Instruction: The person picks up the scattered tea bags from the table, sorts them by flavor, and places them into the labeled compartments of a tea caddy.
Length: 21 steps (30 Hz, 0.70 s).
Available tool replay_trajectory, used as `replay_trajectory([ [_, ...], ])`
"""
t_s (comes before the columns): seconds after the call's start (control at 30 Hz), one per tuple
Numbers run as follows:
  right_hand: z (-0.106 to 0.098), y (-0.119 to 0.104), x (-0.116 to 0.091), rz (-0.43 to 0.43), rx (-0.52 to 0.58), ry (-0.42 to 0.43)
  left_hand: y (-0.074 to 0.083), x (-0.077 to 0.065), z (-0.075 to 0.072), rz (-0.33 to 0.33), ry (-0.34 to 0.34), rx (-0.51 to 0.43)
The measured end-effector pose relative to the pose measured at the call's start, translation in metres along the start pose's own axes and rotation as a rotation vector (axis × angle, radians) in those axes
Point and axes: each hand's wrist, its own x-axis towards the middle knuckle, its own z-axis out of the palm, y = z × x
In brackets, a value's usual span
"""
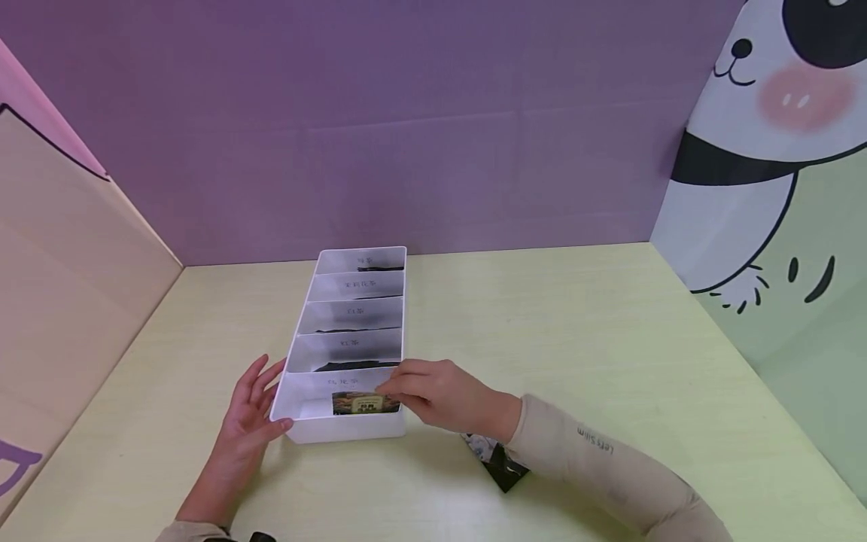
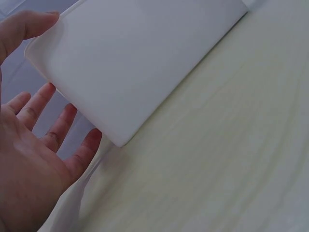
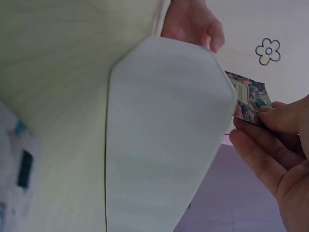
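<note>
A white divided box (image 1: 348, 431) stands lengthwise on the table, with a handwritten label in each compartment. My left hand (image 1: 244, 421) holds its near left corner, thumb on the front rim and fingertips against the left wall. Over the nearest compartment, my right hand (image 1: 436, 391) pinches a colourful tea packet (image 1: 355, 403) by its right end between thumb and fingers. In the right wrist view the same packet (image 3: 246, 96) shows just beyond the box's rim. Dark packets (image 1: 355, 366) show their top edges in the compartments behind.
Partly under my right forearm, a black patterned packet (image 1: 506, 468) lies on the wooden table (image 1: 542, 324). A purple wall (image 1: 420, 150) closes off the back, with printed side panels left and right.
</note>
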Motion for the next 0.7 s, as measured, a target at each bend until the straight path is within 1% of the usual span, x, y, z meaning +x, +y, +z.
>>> replay_trajectory([
  [0.07,0.004,-0.002,-0.001,-0.049,-0.060,-0.021,0.000,0.000,0.000,0.003,-0.001,-0.001],
  [0.2,0.008,-0.004,-0.002,-0.135,-0.227,-0.037,0.001,0.000,-0.001,0.006,-0.004,0.001],
  [0.27,0.009,-0.005,-0.003,-0.146,-0.281,-0.045,0.001,0.000,-0.002,0.006,-0.008,0.001],
  [0.33,0.010,-0.005,-0.004,-0.139,-0.320,-0.059,0.000,0.000,-0.002,0.006,-0.011,-0.005],
  [0.53,0.011,-0.006,-0.009,-0.078,-0.354,-0.136,0.000,0.001,-0.002,0.011,-0.014,-0.014],
  [0.6,0.011,-0.006,-0.010,-0.074,-0.346,-0.151,0.000,0.001,-0.002,0.009,-0.015,-0.011],
  [0.7,0.012,-0.005,-0.011,-0.090,-0.331,-0.152,0.000,0.001,-0.002,0.003,-0.011,-0.003],
])
